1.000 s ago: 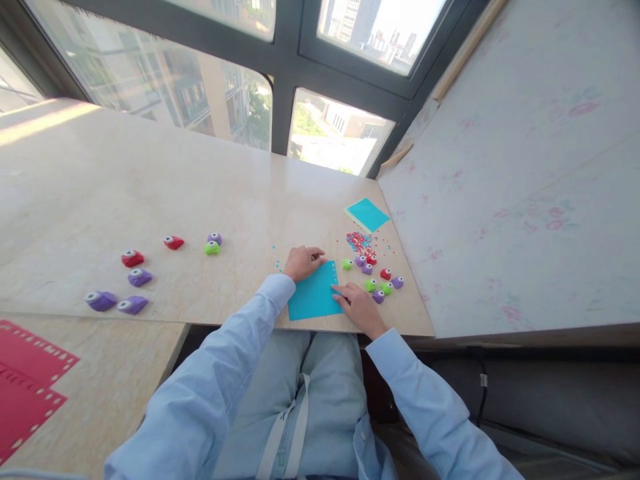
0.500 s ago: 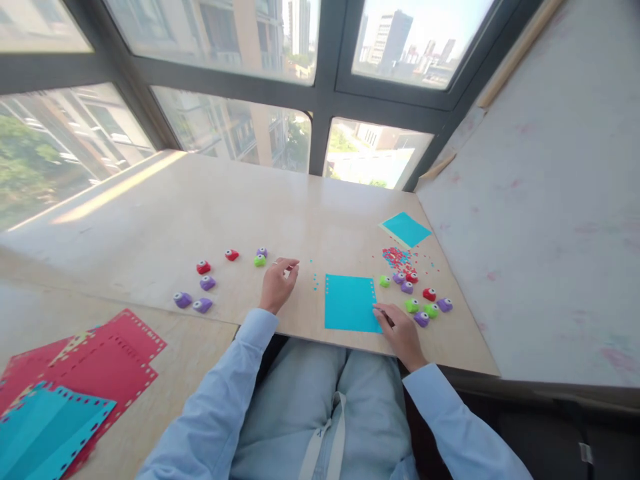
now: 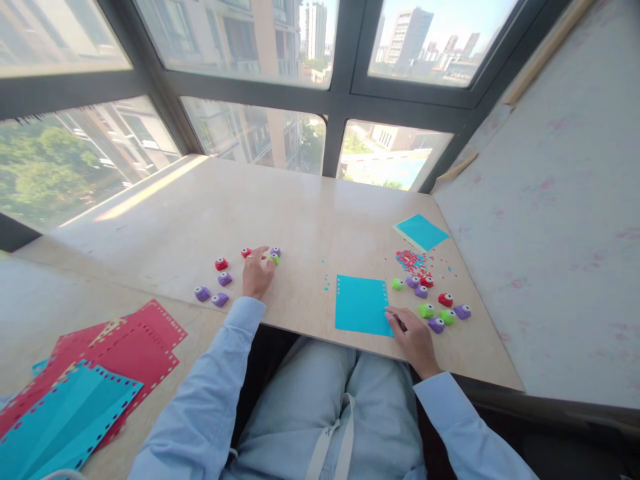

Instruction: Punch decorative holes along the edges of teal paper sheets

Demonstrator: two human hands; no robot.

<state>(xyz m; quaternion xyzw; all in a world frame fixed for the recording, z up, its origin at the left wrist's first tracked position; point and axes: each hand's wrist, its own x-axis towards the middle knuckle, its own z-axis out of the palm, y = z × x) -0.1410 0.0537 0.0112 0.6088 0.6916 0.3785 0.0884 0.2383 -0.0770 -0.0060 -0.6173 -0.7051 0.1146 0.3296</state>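
My left hand (image 3: 257,275) is over the left group of punches, its thumb and fingers apart. Its thumb is at a green paper punch (image 3: 273,259); I cannot tell whether they touch. Behind that punch sits a purple punch (image 3: 275,251), and a red punch (image 3: 246,253) is on the other side of the fingers. A square blue sheet of paper (image 3: 361,305) lies flat near the table edge, with small holes down its upper left and right sides. My right hand (image 3: 414,339) is closed at the sheet's right edge, around a slim dark thing whose kind is unclear.
More punches (image 3: 220,299) stand at the left and others (image 3: 437,325) at the right. Red and blue paper bits (image 3: 413,261) are heaped behind the right group. Punched red sheets (image 3: 130,347) and a blue sheet (image 3: 75,413) lie front left. A wall (image 3: 565,253) bounds the right side.
My left hand has moved left, from beside the blue sheet to the punches, and its fingers have spread. My right hand stays at the sheet's edge. The view has shifted slightly.
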